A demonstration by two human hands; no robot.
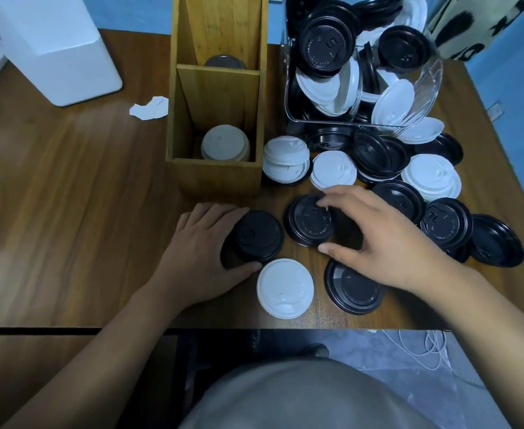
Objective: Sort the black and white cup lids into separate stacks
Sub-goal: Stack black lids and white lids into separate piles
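Now | step: gathering black lids | left hand [205, 243] grips black lid stack [256, 236] on surface [68, 212] | right hand [378, 239] pinches single black lid [308, 221] at stack's 3 o'clock | next, likely: lift it, seat squarely atop stack

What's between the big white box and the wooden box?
A torn scrap of white paper on the wooden table, seen in the head view.
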